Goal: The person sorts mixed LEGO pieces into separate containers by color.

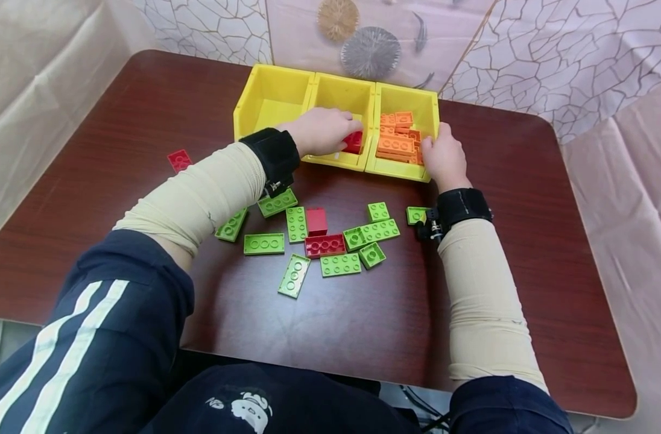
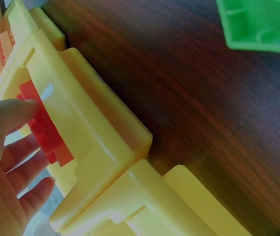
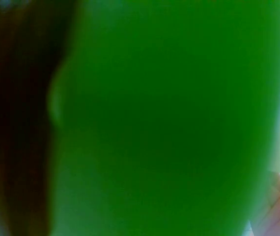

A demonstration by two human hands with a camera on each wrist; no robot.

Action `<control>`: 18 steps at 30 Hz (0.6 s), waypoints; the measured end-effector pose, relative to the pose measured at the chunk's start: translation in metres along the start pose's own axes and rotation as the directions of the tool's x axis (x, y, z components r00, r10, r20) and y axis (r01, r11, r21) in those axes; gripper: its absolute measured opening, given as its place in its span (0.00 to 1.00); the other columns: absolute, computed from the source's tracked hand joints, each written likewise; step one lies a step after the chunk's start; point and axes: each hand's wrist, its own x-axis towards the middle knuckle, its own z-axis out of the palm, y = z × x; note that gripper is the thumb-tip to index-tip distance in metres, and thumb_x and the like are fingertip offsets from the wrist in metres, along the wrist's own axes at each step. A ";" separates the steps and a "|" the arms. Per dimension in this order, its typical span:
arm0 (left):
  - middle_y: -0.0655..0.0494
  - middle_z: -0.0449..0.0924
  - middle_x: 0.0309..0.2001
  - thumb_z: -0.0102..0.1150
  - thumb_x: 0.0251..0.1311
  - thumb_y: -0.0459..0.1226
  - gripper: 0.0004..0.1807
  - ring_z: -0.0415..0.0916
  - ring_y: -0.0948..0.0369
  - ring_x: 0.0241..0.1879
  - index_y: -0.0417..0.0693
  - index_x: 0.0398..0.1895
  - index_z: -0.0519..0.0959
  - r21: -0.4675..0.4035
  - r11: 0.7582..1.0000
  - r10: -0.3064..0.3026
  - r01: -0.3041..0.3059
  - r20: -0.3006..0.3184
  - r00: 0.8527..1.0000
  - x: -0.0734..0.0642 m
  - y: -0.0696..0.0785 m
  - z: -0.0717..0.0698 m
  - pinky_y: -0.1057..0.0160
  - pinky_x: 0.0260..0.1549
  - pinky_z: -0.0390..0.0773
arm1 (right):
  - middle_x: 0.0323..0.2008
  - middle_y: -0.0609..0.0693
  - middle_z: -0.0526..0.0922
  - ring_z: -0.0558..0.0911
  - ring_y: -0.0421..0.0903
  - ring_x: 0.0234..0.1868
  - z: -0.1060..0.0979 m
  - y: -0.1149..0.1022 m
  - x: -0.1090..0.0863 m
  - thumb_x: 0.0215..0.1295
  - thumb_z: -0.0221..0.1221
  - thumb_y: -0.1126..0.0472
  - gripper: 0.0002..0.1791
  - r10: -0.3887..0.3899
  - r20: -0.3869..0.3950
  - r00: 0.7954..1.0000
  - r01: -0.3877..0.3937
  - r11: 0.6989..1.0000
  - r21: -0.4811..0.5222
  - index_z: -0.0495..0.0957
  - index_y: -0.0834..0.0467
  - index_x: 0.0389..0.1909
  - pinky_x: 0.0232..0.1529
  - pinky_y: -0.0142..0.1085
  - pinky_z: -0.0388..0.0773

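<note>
A row of three yellow bins (image 1: 273, 96) stands at the back of the table. In the middle bin my left hand (image 1: 324, 129) pinches a red brick (image 2: 46, 125), thumb on one side and fingers on the other in the left wrist view. More red pieces may lie under it; the hand hides part of that bin. Several orange bricks (image 1: 397, 144) fill the right bin. My right hand (image 1: 446, 158) grips that bin's right wall, its far fingers partly hidden. A blurred green brick (image 3: 169, 118) covers most of the right wrist view.
Several green bricks (image 1: 339, 265) are scattered over the table (image 1: 357, 319) before me. Among them lie a red brick (image 1: 325, 246) and a plain red piece (image 1: 316, 222). Another red brick (image 1: 180, 160) sits far left. One green brick (image 1: 417, 215) lies beside my right wrist.
</note>
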 end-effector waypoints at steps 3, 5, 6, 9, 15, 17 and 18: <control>0.45 0.73 0.49 0.52 0.62 0.36 0.19 0.71 0.49 0.49 0.44 0.57 0.70 -0.010 1.000 0.009 -0.009 0.002 1.000 0.001 -0.001 0.001 0.50 0.48 0.70 | 0.55 0.63 0.71 0.73 0.57 0.49 0.000 -0.001 0.000 0.71 0.34 0.49 0.31 -0.005 -0.003 1.000 0.005 1.000 0.004 0.46 0.54 0.71 0.49 0.49 0.68; 0.45 0.73 0.47 0.52 0.62 0.36 0.19 0.71 0.50 0.48 0.43 0.56 0.70 -0.013 1.000 0.015 -0.015 0.004 1.000 0.002 -0.001 0.002 0.50 0.48 0.70 | 0.55 0.62 0.71 0.73 0.57 0.49 0.000 -0.001 0.000 0.71 0.34 0.49 0.30 -0.003 -0.003 1.000 0.003 1.000 0.004 0.46 0.54 0.71 0.50 0.49 0.68; 0.45 0.73 0.46 0.52 0.62 0.36 0.19 0.71 0.50 0.48 0.43 0.56 0.70 -0.013 1.000 0.016 -0.016 0.005 1.000 0.002 -0.001 0.003 0.50 0.47 0.70 | 0.55 0.62 0.71 0.73 0.57 0.49 0.000 -0.001 0.000 0.71 0.34 0.49 0.30 -0.003 -0.003 1.000 0.003 1.000 0.006 0.46 0.54 0.71 0.50 0.49 0.68; 0.45 0.73 0.45 0.51 0.62 0.36 0.19 0.71 0.50 0.48 0.43 0.57 0.70 -0.010 1.000 0.017 -0.016 0.011 1.000 0.003 -0.001 0.004 0.50 0.47 0.70 | 0.56 0.62 0.71 0.73 0.57 0.49 0.000 -0.002 0.000 0.71 0.34 0.49 0.30 0.005 0.000 1.000 -0.005 1.000 0.007 0.46 0.54 0.71 0.50 0.48 0.69; 0.45 0.73 0.46 0.50 0.62 0.37 0.20 0.71 0.50 0.48 0.43 0.58 0.68 -0.026 1.000 0.008 -0.008 0.023 1.000 0.003 0.000 0.005 0.50 0.47 0.70 | 0.55 0.62 0.71 0.73 0.57 0.49 0.000 -0.001 -0.001 0.71 0.34 0.49 0.30 0.007 -0.003 1.000 -0.007 1.000 0.013 0.46 0.54 0.71 0.50 0.48 0.69; 0.45 0.73 0.46 0.50 0.62 0.37 0.21 0.70 0.50 0.48 0.43 0.59 0.68 -0.030 1.000 0.006 -0.005 0.026 1.000 0.004 -0.001 0.005 0.50 0.48 0.69 | 0.55 0.62 0.71 0.73 0.57 0.49 0.000 -0.001 -0.001 0.71 0.34 0.49 0.30 0.004 -0.004 1.000 -0.004 1.000 0.015 0.46 0.54 0.71 0.50 0.48 0.69; 0.45 0.73 0.47 0.50 0.63 0.37 0.22 0.70 0.50 0.49 0.43 0.59 0.67 -0.031 1.000 0.004 -0.004 0.025 1.000 0.003 -0.001 0.005 0.50 0.48 0.69 | 0.55 0.62 0.71 0.73 0.57 0.49 0.000 -0.001 0.000 0.71 0.34 0.49 0.30 0.002 -0.003 1.000 -0.002 1.000 0.015 0.46 0.54 0.71 0.50 0.48 0.69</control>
